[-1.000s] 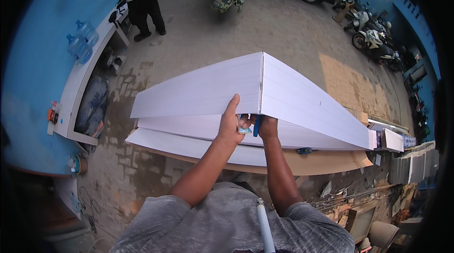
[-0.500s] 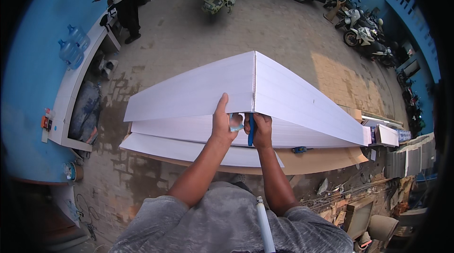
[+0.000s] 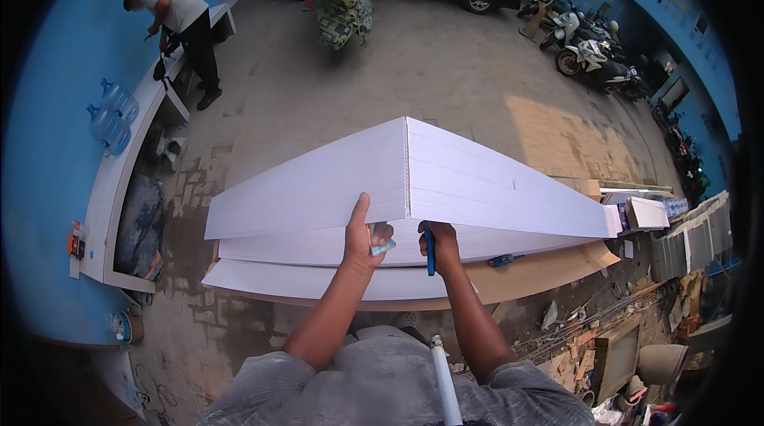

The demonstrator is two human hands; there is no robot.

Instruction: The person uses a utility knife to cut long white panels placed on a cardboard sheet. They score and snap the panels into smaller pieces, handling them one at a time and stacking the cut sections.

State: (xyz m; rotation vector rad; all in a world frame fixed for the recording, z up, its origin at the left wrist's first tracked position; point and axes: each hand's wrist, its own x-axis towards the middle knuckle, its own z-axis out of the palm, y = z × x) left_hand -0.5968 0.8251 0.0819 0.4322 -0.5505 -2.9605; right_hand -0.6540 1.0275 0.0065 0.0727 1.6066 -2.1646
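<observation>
One pale tube point(image 3: 447, 386) lies against the grey shirt point(image 3: 366, 374), nearest of all. Beyond it a brown sheet point(image 3: 549, 276) and a white strip point(image 3: 286, 279) lie beneath the large white panel point(image 3: 318, 175), which spreads across the middle in front of the body, a ridged seam point(image 3: 408, 171) running down it. The left hand point(image 3: 370, 239) is closed around a small pale-blue piece point(image 3: 383, 248), its thumb up against the panel's face; whether its fingers also pinch the panel I cannot tell. The right hand point(image 3: 440, 245) is clamped on a slim blue tool point(image 3: 430, 252), just by the panel's near edge; any blade is hidden.

The panel looks like corrugated board: probably light for its breadth, stiff when flat, yet ready to bend at the seam and easily dented or creased. Its smooth face may slide a little under dry fingers. A good hold would be along the near edge, thumb above and fingers below, to one side of the seam; the long ends would likely sag and want a second support.

Past it stretches the paved floor point(image 3: 430, 68), with a co-worker point(image 3: 187, 20) bending over the counter point(image 3: 99, 215) at far left
</observation>
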